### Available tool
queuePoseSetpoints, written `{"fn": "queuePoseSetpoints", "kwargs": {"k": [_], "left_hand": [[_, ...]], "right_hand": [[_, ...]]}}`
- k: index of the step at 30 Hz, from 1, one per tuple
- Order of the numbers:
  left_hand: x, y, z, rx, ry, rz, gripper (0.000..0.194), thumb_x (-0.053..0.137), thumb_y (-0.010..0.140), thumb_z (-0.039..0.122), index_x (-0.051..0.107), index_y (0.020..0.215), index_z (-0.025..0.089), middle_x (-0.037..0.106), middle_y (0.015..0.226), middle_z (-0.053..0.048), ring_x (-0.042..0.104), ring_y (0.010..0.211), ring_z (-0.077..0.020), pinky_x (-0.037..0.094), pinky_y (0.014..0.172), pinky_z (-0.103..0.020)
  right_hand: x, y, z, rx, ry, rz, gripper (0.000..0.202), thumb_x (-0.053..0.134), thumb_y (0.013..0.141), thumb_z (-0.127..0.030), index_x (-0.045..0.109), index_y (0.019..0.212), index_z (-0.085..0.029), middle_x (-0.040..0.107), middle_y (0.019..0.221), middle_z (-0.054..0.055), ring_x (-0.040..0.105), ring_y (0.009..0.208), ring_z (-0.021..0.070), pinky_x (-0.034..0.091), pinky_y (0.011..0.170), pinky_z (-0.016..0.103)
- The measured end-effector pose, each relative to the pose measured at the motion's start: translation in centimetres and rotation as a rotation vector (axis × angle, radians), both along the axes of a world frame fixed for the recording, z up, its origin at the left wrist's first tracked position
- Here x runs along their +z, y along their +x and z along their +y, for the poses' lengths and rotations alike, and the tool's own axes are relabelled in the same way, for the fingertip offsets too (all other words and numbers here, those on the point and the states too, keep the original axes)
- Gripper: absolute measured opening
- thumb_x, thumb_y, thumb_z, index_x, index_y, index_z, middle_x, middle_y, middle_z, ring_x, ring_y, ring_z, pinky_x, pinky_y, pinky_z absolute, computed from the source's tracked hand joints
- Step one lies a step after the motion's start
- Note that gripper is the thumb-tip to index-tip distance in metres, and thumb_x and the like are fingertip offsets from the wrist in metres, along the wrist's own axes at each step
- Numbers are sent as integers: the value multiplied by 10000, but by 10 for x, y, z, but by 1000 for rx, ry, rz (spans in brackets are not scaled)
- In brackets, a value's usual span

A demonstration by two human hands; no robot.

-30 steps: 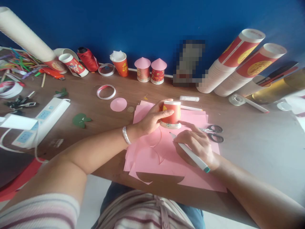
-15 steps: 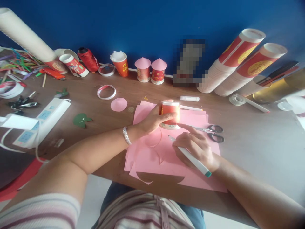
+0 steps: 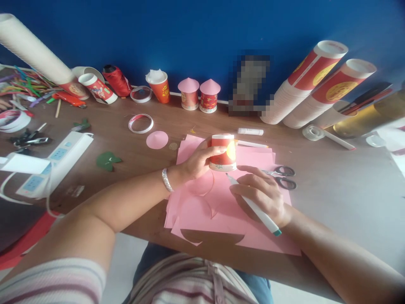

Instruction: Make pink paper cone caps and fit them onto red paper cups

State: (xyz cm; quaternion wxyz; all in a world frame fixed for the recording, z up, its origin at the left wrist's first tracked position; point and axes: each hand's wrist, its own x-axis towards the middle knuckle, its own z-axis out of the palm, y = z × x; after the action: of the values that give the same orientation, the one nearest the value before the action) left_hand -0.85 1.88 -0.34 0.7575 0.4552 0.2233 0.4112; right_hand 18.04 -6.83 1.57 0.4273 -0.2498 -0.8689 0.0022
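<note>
My left hand (image 3: 200, 159) is closed round a red paper cup (image 3: 222, 161) with a yellow emblem and green marks drawn along its white lower band. In my right hand (image 3: 262, 194) lies a white marker (image 3: 257, 213) with a green end; its uncapped tip points at the cup's lower edge, a little apart from it. My right index finger stretches toward the cup's base. Beneath both hands lie pink paper sheets (image 3: 202, 215) with curved cut-outs. Black-handled scissors (image 3: 284, 176) rest on their right side, blades partly hidden by my right hand.
Two cups with pink cone roofs (image 3: 199, 90) stand by the blue wall. Tall cup stacks (image 3: 316, 67) lean at right, another cup stack (image 3: 34, 50) at left. A glue stick (image 3: 250, 131), tape rolls (image 3: 141, 123), a pink cone (image 3: 157, 139) and a power strip (image 3: 57, 162) lie around.
The cup has turned in my left hand, bringing its yellow emblem into view, and shifted slightly left. My right hand still holds the marker in nearly the same place.
</note>
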Motion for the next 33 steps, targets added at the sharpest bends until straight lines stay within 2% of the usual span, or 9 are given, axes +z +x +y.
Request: {"fn": "queuePoseSetpoints", "kwargs": {"k": [7,11,15,19,24,27,30,33], "left_hand": [[-4,-2,3,3,-64,-7,345,712,815,379,715,1079,156,732,1067,-113,663,956,-243,539,838,-365],[-4,-3,3,2,-101,-43,334,716,817,357,701,1086,160,719,1105,-108,669,990,-246,557,863,-383],[-1,-4,1,-12,-183,-66,408,734,811,327,674,1181,167,703,1170,-110,668,1035,-261,578,890,-443],[1,-5,2,-31,-265,-98,468,751,785,316,656,1216,161,721,1100,-106,692,955,-257,576,893,-487],[-3,-8,8,-94,-312,-132,500,711,773,352,658,1221,137,752,1029,-125,721,983,-297,543,940,-478],[-3,-9,10,-149,-305,-147,522,703,760,371,657,1220,130,756,1032,-144,719,1022,-325,533,951,-494],[-3,-8,7,-176,-218,-117,540,732,752,350,648,1249,154,738,1096,-143,703,1044,-313,536,916,-456],[-4,-8,3,-119,-41,-34,605,804,728,291,620,1300,217,702,1174,-110,668,1081,-277,527,881,-384]], "right_hand": [[-5,9,2,-55,-30,7,368,587,904,-24,648,1204,-227,652,837,29,703,833,222,634,722,387],[-12,14,6,-143,-44,25,385,564,956,-62,608,1294,-240,657,888,41,672,789,203,574,646,336],[-17,16,14,-251,-104,38,433,617,1001,-291,538,1425,-251,649,882,42,645,762,220,579,671,368],[-19,21,20,-255,-152,107,486,516,1047,-476,521,1484,-263,630,936,62,641,793,227,587,735,406],[-21,26,26,-287,-226,214,320,503,1059,-405,674,1279,-247,664,987,68,680,848,217,589,787,407],[-24,28,31,-351,-429,357,200,556,1031,-385,664,1079,-224,671,839,14,673,713,173,583,690,345],[-25,29,38,-359,-626,567,184,629,980,-400,587,940,-226,627,689,-47,629,563,134,543,566,279],[-25,30,47,-375,-712,734,186,709,908,-362,597,870,-219,658,681,-43,652,576,131,543,575,269]]}}
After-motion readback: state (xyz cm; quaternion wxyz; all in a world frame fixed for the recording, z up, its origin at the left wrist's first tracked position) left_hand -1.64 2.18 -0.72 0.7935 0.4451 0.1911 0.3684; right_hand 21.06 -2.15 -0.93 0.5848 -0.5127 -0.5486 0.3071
